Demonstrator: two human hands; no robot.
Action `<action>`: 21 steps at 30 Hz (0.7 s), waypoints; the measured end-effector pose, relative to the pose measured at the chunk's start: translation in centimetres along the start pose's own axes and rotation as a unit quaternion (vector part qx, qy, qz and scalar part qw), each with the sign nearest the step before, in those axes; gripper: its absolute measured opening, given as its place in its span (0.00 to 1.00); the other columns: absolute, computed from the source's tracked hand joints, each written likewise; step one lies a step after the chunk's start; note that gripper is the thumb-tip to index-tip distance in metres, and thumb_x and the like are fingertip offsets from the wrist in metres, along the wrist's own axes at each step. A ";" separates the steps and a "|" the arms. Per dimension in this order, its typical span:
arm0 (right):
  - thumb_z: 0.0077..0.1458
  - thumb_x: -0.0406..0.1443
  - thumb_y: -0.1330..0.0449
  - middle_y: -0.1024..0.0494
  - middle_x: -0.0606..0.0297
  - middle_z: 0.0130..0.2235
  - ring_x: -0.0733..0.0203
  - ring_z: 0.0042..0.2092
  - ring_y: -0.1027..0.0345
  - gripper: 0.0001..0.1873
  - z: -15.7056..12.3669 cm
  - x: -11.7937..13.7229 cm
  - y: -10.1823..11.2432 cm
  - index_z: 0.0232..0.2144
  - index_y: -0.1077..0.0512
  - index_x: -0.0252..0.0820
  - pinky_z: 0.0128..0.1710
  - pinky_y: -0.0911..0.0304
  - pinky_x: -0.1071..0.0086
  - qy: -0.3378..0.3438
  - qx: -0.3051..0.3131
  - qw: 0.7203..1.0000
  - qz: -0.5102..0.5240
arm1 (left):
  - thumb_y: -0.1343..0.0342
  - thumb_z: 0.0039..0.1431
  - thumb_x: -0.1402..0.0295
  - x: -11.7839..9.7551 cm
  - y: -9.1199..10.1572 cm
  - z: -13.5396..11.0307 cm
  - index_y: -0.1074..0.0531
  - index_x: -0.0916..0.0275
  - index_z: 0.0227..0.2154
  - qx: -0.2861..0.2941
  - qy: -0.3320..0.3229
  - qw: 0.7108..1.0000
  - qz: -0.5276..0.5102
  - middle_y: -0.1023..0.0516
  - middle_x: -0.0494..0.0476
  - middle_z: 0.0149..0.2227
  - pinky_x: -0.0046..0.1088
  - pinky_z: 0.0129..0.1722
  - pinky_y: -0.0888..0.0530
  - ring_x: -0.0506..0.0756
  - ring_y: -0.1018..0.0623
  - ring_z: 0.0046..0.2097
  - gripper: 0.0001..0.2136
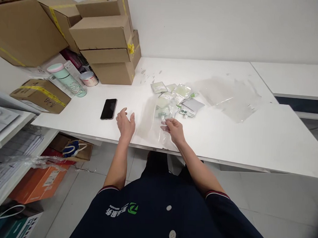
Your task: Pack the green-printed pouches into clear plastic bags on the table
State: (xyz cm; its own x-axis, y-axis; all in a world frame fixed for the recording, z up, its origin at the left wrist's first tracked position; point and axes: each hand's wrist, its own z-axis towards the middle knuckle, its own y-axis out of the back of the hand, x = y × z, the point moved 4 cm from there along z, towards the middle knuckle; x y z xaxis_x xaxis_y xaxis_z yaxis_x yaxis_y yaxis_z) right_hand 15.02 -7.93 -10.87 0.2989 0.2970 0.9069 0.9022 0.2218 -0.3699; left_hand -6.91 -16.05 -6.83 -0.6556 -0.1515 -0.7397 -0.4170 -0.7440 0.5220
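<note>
in the head view, the work looks under way and unfinished. the packets [184,91] lie in a loose, overlapping heap on the table [227,140], ahead of the person and in no rows or neat stack. a thin see-through bag [163,135] lies between the heap and the near edge, its upper part reaching the nearest packets; whether any of them sit inside it or just under it, i cannot tell. a wide plastic sheet [230,98] is spread flat to the right of the heap, with no hand on it. judging by this, the handling of the bag is in progress, and most of the heap seems yet to be dealt with.

the right hand [174,129] is nearly closed, thumb and fingertips pinching the bag close to the nearest packets. the left hand [126,123] is half open, fingers loosely bent and thumb apart, with nothing in its grasp; it hangs over the table between the phone [108,109] and the bag, apart from both.
</note>
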 end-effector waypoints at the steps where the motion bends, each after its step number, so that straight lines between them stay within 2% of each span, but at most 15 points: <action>1: 0.43 0.43 0.32 0.20 0.65 0.31 0.64 0.28 0.26 0.17 -0.3 -0.7 -0.5 0.31 0.33 0.42 0.33 0.29 0.68 -0.016 0.002 1.000 -0.002 | 0.45 0.60 0.58 -0.3 -0.3 -0.6 0.38 0.62 0.55 0.021 -0.033 0.999 0.026 0.29 0.66 0.50 0.40 0.52 0.31 0.60 0.28 0.52 0.23; 4: 0.45 0.40 0.34 0.19 0.64 0.34 0.65 0.29 0.25 0.15 -0.9 -2.2 -1.7 0.30 0.36 0.42 0.31 0.30 0.70 -0.036 0.030 0.998 -0.036 | 0.43 0.57 0.60 -1.4 -2.7 -3.4 0.43 0.62 0.60 0.145 -0.098 0.979 0.102 0.34 0.68 0.58 0.42 0.55 0.32 0.63 0.32 0.58 0.30; 6: 0.45 0.38 0.35 0.18 0.62 0.36 0.64 0.30 0.24 0.13 -1.2 -2.9 -1.6 0.28 0.37 0.41 0.30 0.30 0.71 -0.033 0.038 0.996 -0.071 | 0.43 0.57 0.63 -1.4 -4.2 -4.7 0.45 0.63 0.62 0.203 -0.106 0.958 0.174 0.33 0.69 0.57 0.44 0.54 0.32 0.65 0.32 0.58 0.31; 8: 0.45 0.37 0.36 0.18 0.61 0.35 0.64 0.29 0.24 0.12 -1.4 -3.3 -0.7 0.27 0.37 0.41 0.27 0.31 0.73 -0.040 0.028 0.994 -0.101 | 0.46 0.58 0.67 -0.6 -5.2 -5.0 0.42 0.64 0.61 0.244 -0.125 0.934 0.229 0.30 0.69 0.54 0.43 0.52 0.32 0.65 0.30 0.55 0.27; 11: 0.44 0.36 0.36 0.18 0.61 0.33 0.64 0.27 0.25 0.12 -2.1 -4.0 0.7 0.28 0.37 0.41 0.24 0.32 0.74 -0.072 0.019 0.992 -0.097 | 0.52 0.61 0.71 1.0 -5.6 -3.0 0.30 0.63 0.49 0.307 -0.165 0.898 0.270 0.24 0.66 0.47 0.41 0.49 0.31 0.63 0.27 0.51 0.14; 13: 0.44 0.36 0.36 0.18 0.62 0.33 0.64 0.26 0.25 0.12 -2.7 -4.4 1.0 0.28 0.37 0.42 0.23 0.32 0.74 -0.092 0.024 0.992 -0.081 | 0.54 0.63 0.71 2.1 -5.3 0.3 0.27 0.63 0.40 0.324 -0.141 0.892 0.281 0.22 0.65 0.40 0.39 0.46 0.30 0.62 0.25 0.46 0.11; 15: 0.44 0.36 0.35 0.18 0.61 0.34 0.63 0.27 0.24 0.12 -3.3 -5.0 0.5 0.29 0.37 0.41 0.23 0.31 0.73 -0.109 0.033 0.991 -0.075 | 0.53 0.63 0.68 2.7 -4.7 5.0 0.28 0.62 0.41 0.286 -0.084 0.912 0.282 0.22 0.64 0.36 0.40 0.45 0.30 0.63 0.24 0.42 0.10; 16: 0.45 0.35 0.35 0.19 0.61 0.34 0.63 0.27 0.24 0.12 -3.5 -5.4 0.1 0.29 0.36 0.41 0.24 0.31 0.73 -0.117 0.034 0.990 -0.071 | 0.53 0.63 0.68 2.7 -4.4 7.4 0.28 0.62 0.43 0.243 -0.066 0.926 0.280 0.22 0.65 0.38 0.42 0.45 0.30 0.64 0.24 0.44 0.10; 18: 0.46 0.36 0.35 0.19 0.60 0.35 0.64 0.28 0.24 0.13 -3.8 -5.9 -0.6 0.30 0.36 0.41 0.26 0.29 0.73 -0.130 0.029 0.989 -0.058 | 0.51 0.63 0.67 2.1 -3.7 11.3 0.30 0.64 0.47 0.119 -0.056 0.951 0.280 0.24 0.69 0.44 0.47 0.50 0.33 0.67 0.28 0.50 0.12; 20: 0.49 0.38 0.35 0.19 0.59 0.39 0.65 0.29 0.24 0.13 -4.1 -6.0 -1.1 0.31 0.36 0.41 0.28 0.28 0.72 -0.142 0.035 0.988 -0.051 | 0.49 0.62 0.66 1.1 -3.5 12.7 0.31 0.64 0.50 0.043 -0.089 0.964 0.246 0.28 0.71 0.51 0.50 0.53 0.36 0.68 0.32 0.55 0.15; 21: 0.51 0.41 0.36 0.20 0.58 0.41 0.65 0.29 0.24 0.14 -4.3 -5.7 -1.1 0.32 0.36 0.41 0.29 0.28 0.72 -0.151 0.056 0.985 -0.063 | 0.50 0.63 0.65 0.7 -3.5 12.4 0.31 0.63 0.50 0.031 -0.116 0.968 0.221 0.28 0.70 0.52 0.50 0.54 0.37 0.67 0.32 0.56 0.15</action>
State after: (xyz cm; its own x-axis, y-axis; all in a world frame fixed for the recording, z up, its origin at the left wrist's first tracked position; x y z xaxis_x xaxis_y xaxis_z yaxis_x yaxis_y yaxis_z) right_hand 13.62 -13.85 -14.73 0.0647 0.5200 0.8517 0.8809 0.3712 -0.2935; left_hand -13.71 -5.46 -3.92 -0.8990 -0.2908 -0.3275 -0.0960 -0.5987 0.7952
